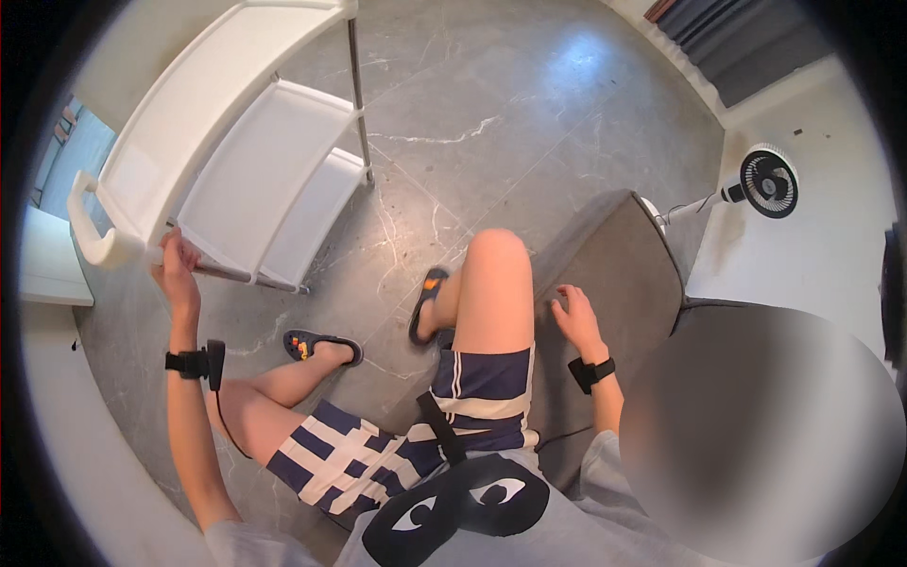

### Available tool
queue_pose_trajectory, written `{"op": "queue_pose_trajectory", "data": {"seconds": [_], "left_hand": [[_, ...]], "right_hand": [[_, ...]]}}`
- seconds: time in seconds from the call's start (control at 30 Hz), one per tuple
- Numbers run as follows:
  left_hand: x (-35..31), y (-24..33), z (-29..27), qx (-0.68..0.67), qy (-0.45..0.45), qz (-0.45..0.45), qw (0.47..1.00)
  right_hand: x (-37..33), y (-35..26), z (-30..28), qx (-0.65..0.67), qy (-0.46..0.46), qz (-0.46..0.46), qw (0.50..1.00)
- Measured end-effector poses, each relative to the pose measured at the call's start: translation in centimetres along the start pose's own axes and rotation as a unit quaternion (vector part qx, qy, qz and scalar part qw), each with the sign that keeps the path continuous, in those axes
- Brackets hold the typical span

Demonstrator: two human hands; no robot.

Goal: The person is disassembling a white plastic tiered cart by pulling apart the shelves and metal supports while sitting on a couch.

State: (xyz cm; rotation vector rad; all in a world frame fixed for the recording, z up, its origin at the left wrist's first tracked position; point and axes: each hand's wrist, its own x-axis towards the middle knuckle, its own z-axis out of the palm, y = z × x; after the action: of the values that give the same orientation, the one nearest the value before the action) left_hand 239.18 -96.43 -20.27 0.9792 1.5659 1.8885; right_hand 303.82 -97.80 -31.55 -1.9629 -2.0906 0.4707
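Observation:
A white three-tier utility cart (255, 180) with metal posts stands at the left. My left hand (178, 266) is closed round its near metal post, just below the top tray and beside the curved white handle (83, 222). The shelves that show hold nothing. My right hand (578, 317) is over the grey sofa seat (614, 269), to the right of my bent knee, with loosely curled fingers apart and nothing in them. Whether it rests on the fabric, I cannot tell. Both wrists wear black straps.
A grey floor (453, 161) with pale vein-like lines spreads ahead. My feet, in dark clogs (323, 346), are on it between cart and sofa. A black-and-white fan (767, 181) stands beyond the sofa, near the white wall. A blurred patch covers the lower right.

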Motion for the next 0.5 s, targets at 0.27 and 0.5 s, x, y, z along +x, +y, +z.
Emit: {"op": "queue_pose_trajectory", "data": {"seconds": [0.27,0.5], "left_hand": [[0.1,0.1,5.3,0.000,-0.035,-0.043,0.998],[0.4,-0.4,7.6,0.160,-0.102,-0.005,0.982]], "right_hand": [[-2.4,-3.0,6.7,-0.055,-0.020,-0.001,0.998],[-4.4,-0.9,15.5,-0.143,0.047,-0.043,0.988]]}}
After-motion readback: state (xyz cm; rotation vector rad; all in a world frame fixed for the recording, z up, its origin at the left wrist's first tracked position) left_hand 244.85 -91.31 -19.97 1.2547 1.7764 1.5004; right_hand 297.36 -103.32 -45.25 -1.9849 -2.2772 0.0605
